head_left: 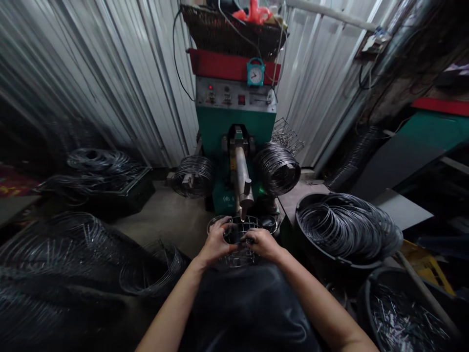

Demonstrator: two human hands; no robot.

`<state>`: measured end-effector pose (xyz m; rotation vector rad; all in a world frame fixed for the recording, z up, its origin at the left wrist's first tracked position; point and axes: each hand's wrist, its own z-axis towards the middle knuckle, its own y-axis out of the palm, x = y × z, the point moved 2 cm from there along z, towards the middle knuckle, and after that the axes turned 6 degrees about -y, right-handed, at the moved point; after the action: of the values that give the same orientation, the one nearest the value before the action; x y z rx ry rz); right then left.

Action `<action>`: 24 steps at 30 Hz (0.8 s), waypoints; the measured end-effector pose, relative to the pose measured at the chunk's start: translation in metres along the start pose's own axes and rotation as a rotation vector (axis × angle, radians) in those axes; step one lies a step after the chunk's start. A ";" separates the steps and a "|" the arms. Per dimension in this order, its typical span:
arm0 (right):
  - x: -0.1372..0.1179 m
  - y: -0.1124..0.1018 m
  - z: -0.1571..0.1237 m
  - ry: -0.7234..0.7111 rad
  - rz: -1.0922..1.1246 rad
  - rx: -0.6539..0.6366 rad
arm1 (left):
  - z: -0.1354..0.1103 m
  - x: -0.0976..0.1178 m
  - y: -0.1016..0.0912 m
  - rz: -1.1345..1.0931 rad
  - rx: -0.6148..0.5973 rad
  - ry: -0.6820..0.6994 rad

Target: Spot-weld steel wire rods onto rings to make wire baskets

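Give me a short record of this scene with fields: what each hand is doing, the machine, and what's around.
left hand: left hand grips the rim of a wire basket
right hand: right hand grips the same basket from the other side
machine: green machine with a metal arm ending just above the basket
clock: small teal clock on the machine's red band
right side: black tub full of wire rings
left side: loose wire coils on a crate
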<state>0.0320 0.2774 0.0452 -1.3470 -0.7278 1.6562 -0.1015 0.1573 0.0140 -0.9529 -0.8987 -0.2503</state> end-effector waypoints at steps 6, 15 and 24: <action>0.005 -0.005 0.009 0.010 0.022 0.042 | 0.013 0.001 -0.001 -0.056 -0.024 -0.034; 0.008 -0.003 0.012 0.155 -0.035 0.129 | 0.025 0.001 0.002 0.024 0.071 -0.092; 0.027 0.044 -0.088 0.625 0.663 0.495 | 0.022 0.009 0.001 0.145 0.165 -0.125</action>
<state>0.1046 0.2745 -0.0265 -1.6816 0.5184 1.5853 -0.1074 0.1770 0.0259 -0.8824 -0.9446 0.0076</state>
